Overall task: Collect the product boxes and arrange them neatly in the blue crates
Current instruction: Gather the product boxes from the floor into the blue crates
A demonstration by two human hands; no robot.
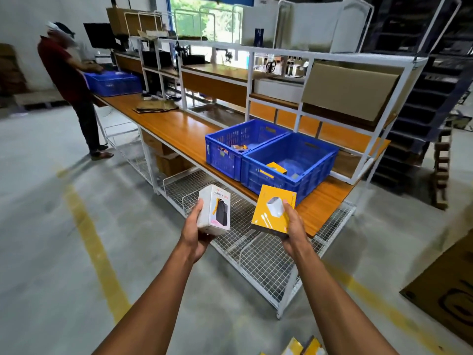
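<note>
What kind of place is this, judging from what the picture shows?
Probably a warehouse packing area. A long wooden workbench with a white metal shelf frame carries blue crates, the floor is bare concrete with a yellow painted line, and each hand holds a retail product box.

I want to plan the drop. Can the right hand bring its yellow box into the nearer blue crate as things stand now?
Probably yes. The nearer blue crate has an open top with only a few boxes inside, and nothing lies between it and the right hand holding the yellow box.
</note>
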